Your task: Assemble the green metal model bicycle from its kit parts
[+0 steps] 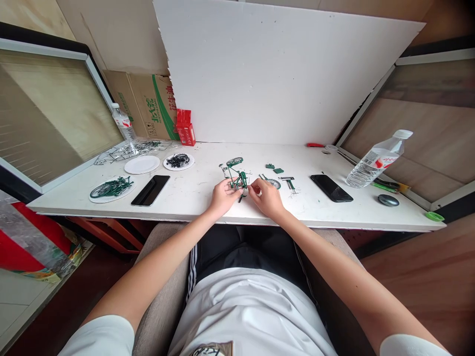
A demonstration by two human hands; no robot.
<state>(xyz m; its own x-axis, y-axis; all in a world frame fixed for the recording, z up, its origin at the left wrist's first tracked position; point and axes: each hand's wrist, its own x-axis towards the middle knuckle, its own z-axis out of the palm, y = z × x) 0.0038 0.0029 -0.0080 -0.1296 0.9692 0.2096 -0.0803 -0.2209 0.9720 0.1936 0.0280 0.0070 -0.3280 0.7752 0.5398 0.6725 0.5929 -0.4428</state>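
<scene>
Head view shows the green model bicycle between your hands, near the front edge of the white surface. Its long axis slants from the spoked far wheel back toward you and slightly right. Your left hand is the nearer: its grip is closed about the frame. Your right hand sits just right of it, thumb and fingertips drawn together; whether that grip pinches a small part is too fine to tell. The bicycle looks like moulded plastic, all slim tubes and thin spokes. Beyond your right fingers lie a loose wheel, a T-shaped part and two blocky green pieces.
</scene>
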